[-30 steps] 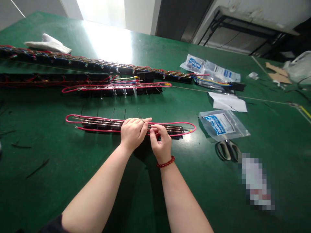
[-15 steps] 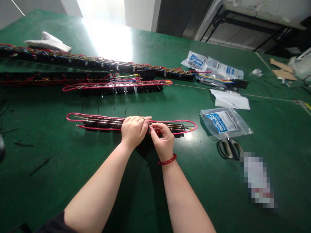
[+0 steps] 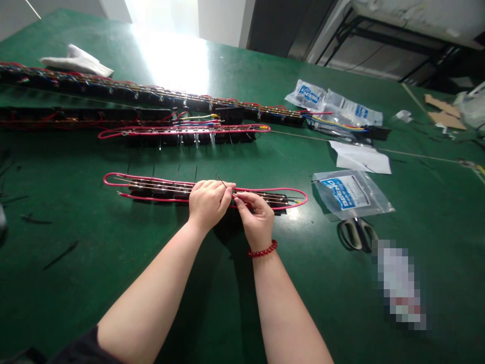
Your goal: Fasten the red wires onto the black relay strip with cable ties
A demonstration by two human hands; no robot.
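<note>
In front of me lies a black strip assembly (image 3: 159, 189) with metal rods along it and a red wire (image 3: 131, 198) looped around its length. Several thin black cable ties stick up from its far side. My left hand (image 3: 209, 201) rests over the middle of the strip, fingers closed; a black cable tie (image 3: 221, 180) juts up by its fingertips. Close beside it, my right hand (image 3: 257, 215) pinches the same cable tie between thumb and forefinger at the strip's near side. The pinched part is mostly hidden by the fingers.
Behind lie a shorter wired strip (image 3: 197, 132) and long wired strips (image 3: 144, 93). To the right are a clear plastic bag (image 3: 350, 192), scissors (image 3: 356, 233), white paper (image 3: 359, 157) and more bags (image 3: 352, 108). Black scraps (image 3: 60, 255) lie left; a white glove-like cloth (image 3: 76, 61) lies far back.
Both hands stay at the same spot on the strip. My right hand has shifted very slightly to the right; the view has moved a little.
</note>
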